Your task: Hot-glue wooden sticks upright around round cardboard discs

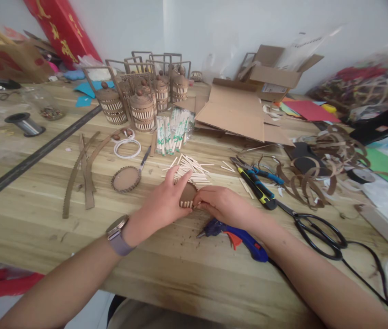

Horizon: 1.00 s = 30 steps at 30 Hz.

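A round brown cardboard base (187, 194) lies between my hands, with several short wooden sticks (186, 204) standing along its near rim. My left hand (161, 201) grips the base from the left, thumb at the near edge and other fingers reaching over the far side. At the right edge, my right hand (219, 203) is closed in a pinch; its fingertips hide whatever they hold. Just beyond the base is a loose pile of cut wooden sticks (194, 169). A blue hot glue gun (238, 237) with an orange trigger rests below my right hand.
Left of my hands are a second cardboard disc (125, 178) with a ridged rim and corrugated strips (86, 178). Small stick lanterns (143, 112) and wrapped sticks (173, 132) stand behind. Rightward lie a utility knife (257, 185), scissors (317, 233), cardboard sheets (231, 114) and curled strips (313, 169).
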### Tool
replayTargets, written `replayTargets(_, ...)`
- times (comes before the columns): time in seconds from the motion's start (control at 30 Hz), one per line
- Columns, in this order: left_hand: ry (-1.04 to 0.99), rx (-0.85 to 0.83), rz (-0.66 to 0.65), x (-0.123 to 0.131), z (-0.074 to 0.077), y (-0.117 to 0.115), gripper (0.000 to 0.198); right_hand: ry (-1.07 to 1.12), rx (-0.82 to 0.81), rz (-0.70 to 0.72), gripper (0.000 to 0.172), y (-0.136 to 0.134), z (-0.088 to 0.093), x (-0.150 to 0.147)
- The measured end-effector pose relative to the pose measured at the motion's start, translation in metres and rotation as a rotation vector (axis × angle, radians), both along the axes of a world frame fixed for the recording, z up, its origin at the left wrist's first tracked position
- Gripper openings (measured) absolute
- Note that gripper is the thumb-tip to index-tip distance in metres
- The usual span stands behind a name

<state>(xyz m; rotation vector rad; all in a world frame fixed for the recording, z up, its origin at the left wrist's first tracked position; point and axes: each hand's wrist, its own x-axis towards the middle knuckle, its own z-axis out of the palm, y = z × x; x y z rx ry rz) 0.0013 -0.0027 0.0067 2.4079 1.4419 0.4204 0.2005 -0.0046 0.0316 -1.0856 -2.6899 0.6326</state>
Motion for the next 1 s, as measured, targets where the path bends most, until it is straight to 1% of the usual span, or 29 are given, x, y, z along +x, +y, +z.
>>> replayTargets(0.33,-0.035,0.055,-0.023,-0.002,-0.008,0.0,0.089,0.0,0.1,0.028,0.02,0.002,-0.007,-0.001)
replayTargets(0.57,-0.029,0.065,-0.042,-0.002,-0.008,-0.001,0.09,0.013,0.205,0.054,0.02,0.004,-0.011,0.0)
replayTargets(0.83,-0.07,0.079,-0.054,-0.002,-0.01,-0.001,0.088,0.033,0.224,0.072,0.021,0.004,-0.012,0.0)
replayTargets(1.0,-0.045,0.07,-0.052,-0.001,-0.007,-0.001,0.087,0.032,0.231,0.071,0.022,0.005,-0.013,0.0)
